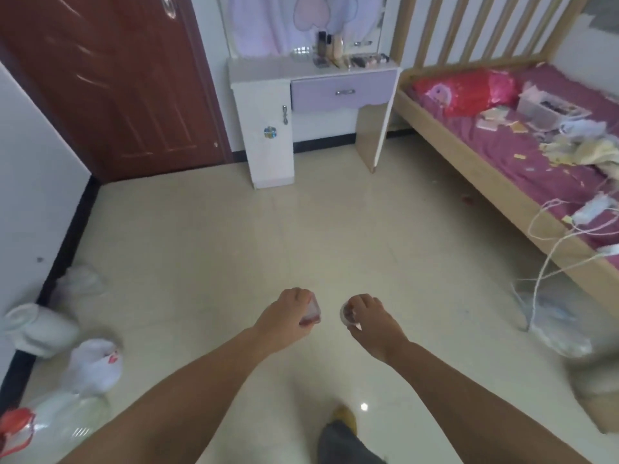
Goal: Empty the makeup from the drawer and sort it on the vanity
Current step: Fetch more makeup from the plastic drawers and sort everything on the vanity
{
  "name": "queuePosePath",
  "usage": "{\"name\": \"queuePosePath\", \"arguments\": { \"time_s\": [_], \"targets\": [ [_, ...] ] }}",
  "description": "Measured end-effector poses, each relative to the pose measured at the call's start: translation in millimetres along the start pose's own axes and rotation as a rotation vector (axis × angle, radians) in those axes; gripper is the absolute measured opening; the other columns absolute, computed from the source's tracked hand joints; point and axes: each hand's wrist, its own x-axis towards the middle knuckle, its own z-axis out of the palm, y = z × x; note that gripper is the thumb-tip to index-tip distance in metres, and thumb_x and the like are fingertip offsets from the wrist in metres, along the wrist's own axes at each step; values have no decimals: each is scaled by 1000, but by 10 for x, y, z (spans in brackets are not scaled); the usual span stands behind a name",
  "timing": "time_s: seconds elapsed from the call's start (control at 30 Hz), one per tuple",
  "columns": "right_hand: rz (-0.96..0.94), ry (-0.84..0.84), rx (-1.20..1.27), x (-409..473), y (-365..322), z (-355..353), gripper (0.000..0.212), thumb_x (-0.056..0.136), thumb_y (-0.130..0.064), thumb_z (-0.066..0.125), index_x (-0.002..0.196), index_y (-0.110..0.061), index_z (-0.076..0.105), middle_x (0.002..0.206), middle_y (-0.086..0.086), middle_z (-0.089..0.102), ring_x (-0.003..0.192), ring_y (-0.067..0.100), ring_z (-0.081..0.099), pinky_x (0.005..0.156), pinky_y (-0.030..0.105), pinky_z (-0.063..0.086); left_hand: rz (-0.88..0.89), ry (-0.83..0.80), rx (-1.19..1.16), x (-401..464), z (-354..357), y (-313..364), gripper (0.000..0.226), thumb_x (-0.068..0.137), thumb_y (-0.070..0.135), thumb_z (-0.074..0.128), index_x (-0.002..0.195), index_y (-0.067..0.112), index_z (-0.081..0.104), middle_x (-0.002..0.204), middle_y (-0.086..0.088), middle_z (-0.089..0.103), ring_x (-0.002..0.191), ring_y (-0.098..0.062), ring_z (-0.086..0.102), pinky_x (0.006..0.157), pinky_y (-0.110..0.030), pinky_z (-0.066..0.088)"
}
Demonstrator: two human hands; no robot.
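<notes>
Left hand (287, 318) grip clamped on a small clear pot (312, 313); right hand (367, 318) grip clamped on another clear pot (348, 314). Vanity worktop (264, 70) well ahead, drawer (343, 90) closed, makeup (355, 58) on top.

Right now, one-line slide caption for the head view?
Left hand and right hand each hold a small clear container, far from the closed-drawer vanity.

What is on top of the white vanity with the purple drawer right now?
On the white vanity, makeup bottles stand at the back, with flat compacts and palettes in front. Blur hides what each is; the shut purple drawer hides its contents.
</notes>
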Motion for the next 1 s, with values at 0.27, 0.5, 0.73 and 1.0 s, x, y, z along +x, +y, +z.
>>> {"name": "queuePosePath", "arguments": {
  "time_s": [0.27, 0.5, 0.73, 1.0],
  "targets": [
    [-171, -76, -61, 2113, 32, -461, 29, 88, -16, 55, 116, -14, 48, 126, -1, 46, 114, 19, 41, 82, 34, 49, -168, 68, -114, 1421, -560, -833, 44, 89, 35, 57, 123, 12, 43, 128, -5, 45, 120, -20, 41, 91, -28, 40],
    [-218, -43, -33, 4262, -247, -558, 28, 88, -15, 55, 115, -14, 48, 124, -1, 47, 112, 18, 43, 79, 30, 49, -160, 104, -63, 2969, -1183, -2059, 49, 91, 37, 55, 128, 9, 42, 130, -7, 46, 118, -21, 43, 93, -25, 39],
    [-167, 2, 51, 6067, -509, -972, 23, 88, -17, 55, 111, -15, 51, 120, -1, 50, 110, 18, 45, 79, 35, 50, -149, 78, -63, 4569, -2001, -3116, 46, 87, 34, 59, 124, 11, 45, 127, -8, 46, 117, -23, 42, 92, -31, 40],
    [-162, 15, 21, 8090, -56, -1416, 27, 87, -15, 55, 113, -12, 50, 124, 3, 49, 112, 23, 43, 84, 35, 47, -90, 105, -59, 6586, -2429, -3790, 44, 86, 34, 60, 121, 12, 46, 123, -7, 48, 112, -25, 47, 85, -32, 42]
  ]
}}
